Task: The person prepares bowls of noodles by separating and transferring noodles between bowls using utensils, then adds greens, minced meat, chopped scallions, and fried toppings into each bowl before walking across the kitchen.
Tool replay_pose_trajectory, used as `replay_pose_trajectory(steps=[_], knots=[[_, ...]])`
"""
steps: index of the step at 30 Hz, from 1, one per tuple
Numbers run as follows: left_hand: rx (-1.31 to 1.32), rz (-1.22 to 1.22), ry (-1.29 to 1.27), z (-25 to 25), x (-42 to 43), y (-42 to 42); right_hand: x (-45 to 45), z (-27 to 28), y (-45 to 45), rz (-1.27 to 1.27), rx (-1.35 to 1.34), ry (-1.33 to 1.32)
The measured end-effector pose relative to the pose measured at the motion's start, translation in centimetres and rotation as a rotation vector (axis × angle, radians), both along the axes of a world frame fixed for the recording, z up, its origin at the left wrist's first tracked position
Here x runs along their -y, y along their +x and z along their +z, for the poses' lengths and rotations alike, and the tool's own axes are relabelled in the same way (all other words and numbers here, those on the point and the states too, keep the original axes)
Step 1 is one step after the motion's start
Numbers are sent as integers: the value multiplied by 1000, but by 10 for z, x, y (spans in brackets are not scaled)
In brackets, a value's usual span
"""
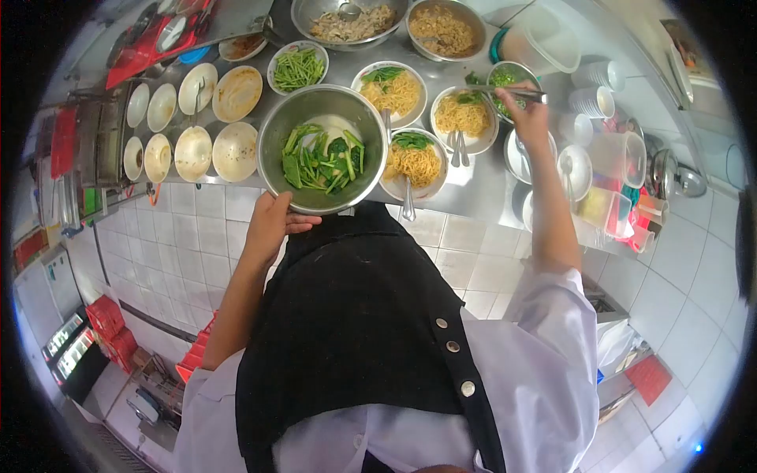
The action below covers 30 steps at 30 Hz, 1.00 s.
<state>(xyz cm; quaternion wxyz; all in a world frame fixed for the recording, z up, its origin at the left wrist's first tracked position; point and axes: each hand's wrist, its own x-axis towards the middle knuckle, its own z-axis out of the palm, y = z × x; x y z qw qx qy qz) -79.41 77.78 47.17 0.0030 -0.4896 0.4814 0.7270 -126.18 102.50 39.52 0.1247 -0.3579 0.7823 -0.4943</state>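
My left hand (277, 227) grips the near rim of a large steel mixing bowl (272, 130), thumb and fingers closed on its edge. Cooked leafy greens (322, 162) lie inside it. In my right hand (524, 109) is a pair of metal tongs (516, 94), with the tips pointing left above a bowl of noodles (464, 118). A bit of green (474, 79) shows at the tips; whether they pinch it I cannot tell. Two other noodle bowls, a back one (394, 94) and a front one (414, 167), carry greens on top. Spoons or forks rest in the noodle bowls.
Chopped green onions (505, 76) fill a bowl behind my right hand. Further back stand a steel bowl of meat (445, 31) and a plate of cut green stalks (298, 71). Several used bowls (235, 151) line the left side. Stacked cups (593, 102) and clear containers (619, 154) stand right.
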Motion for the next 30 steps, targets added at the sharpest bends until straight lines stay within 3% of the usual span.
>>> replay_pose_trajectory(steps=[3,7,11,14,17,20,23,27,30], knots=[[33,35,-11,6,-6,-1,2,-21,8,101,1,71],[30,37,-16,3,-10,5,4,-9,-1,289,-339,259],[21,37,6,0,-13,7,11,2,0,295,-479,364],[11,24,2,1,-13,5,20,13,-12,333,-75,328],[15,38,3,2,-15,7,19,17,-14,344,-351,426],[-3,62,-6,0,-16,8,17,28,-14,353,-364,499],[-5,56,19,-4,-16,11,19,4,-10,339,-276,477],[-17,33,11,-8,-15,11,21,-10,-5,221,-366,408],[-33,13,9,-4,-15,10,18,15,14,161,-455,350]])
